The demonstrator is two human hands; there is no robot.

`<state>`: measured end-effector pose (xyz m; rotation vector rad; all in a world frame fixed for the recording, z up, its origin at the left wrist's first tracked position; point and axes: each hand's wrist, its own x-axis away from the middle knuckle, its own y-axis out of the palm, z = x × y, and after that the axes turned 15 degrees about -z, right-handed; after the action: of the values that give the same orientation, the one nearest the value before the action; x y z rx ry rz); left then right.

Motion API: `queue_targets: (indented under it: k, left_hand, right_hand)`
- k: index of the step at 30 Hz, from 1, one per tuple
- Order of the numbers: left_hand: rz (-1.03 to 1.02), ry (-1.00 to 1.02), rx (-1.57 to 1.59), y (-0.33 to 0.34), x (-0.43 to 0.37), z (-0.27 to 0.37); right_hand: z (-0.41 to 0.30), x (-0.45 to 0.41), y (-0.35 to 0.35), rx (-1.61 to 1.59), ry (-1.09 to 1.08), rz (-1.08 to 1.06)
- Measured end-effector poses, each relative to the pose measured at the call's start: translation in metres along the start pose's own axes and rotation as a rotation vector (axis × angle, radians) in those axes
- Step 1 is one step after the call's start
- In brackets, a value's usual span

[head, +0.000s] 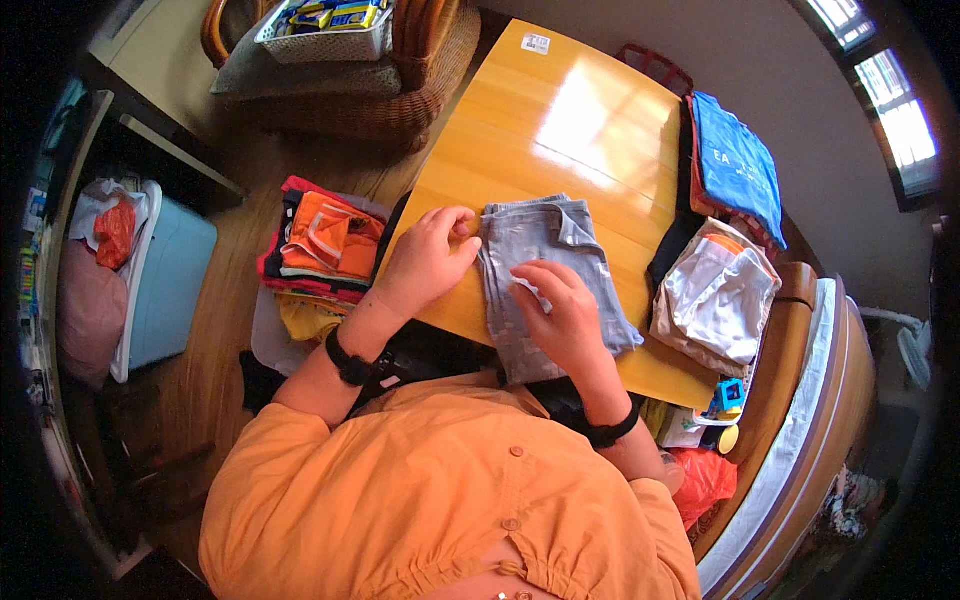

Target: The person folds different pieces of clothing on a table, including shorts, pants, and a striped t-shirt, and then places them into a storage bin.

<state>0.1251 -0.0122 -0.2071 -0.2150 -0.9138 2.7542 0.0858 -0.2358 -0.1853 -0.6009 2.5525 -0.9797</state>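
Observation:
A folded grey garment with pale patches (551, 225) lies on the wooden table (450, 176), its near end hanging past the front edge. One upper corner is turned over. Beside the garment's left edge is my left hand (435, 255), thumb and fingers apart, with nothing seen between them. My right hand (562, 311) is over the garment's middle with its fingers curled. Something small and white shows between that thumb and forefinger; whether it is held or part of the cloth behind, I cannot tell.
Folded clothes (326, 236) are stacked left of the table. Along its right side lie a blue garment (739, 169) and white cloth (720, 300). A blue bin (172, 277) stands farther left. A wicker chair (352, 112) bears a white basket (330, 46).

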Motion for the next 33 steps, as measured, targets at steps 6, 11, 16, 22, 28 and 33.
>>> queue_targets:
  k: [6, 11, 16, 22, 28, 33]
  left_hand:
    - [-0.062, 0.046, 0.065, 0.011, -0.013, -0.01]
    - [-0.103, -0.004, 0.192, 0.014, -0.015, -0.008]
    - [-0.125, 0.026, 0.279, 0.015, -0.016, -0.005]
    - [-0.143, -0.153, 0.469, 0.015, -0.014, -0.003]
    - [-0.11, 0.0, 0.372, 0.02, -0.01, -0.001]
    - [-0.084, 0.194, 0.296, 0.023, -0.01, -0.005]
  right_hand:
    - [0.005, -0.044, 0.023, -0.258, 0.273, -0.006]
    - [0.018, -0.058, 0.028, -0.235, 0.315, 0.04]
    - [0.032, -0.058, 0.027, -0.464, 0.375, -0.003]
    - [0.024, -0.058, 0.018, -0.739, 0.485, -0.036]
    - [0.029, -0.055, 0.027, -0.776, 0.335, 0.035]
    - [0.031, -0.054, 0.026, -0.645, 0.328, 0.035]
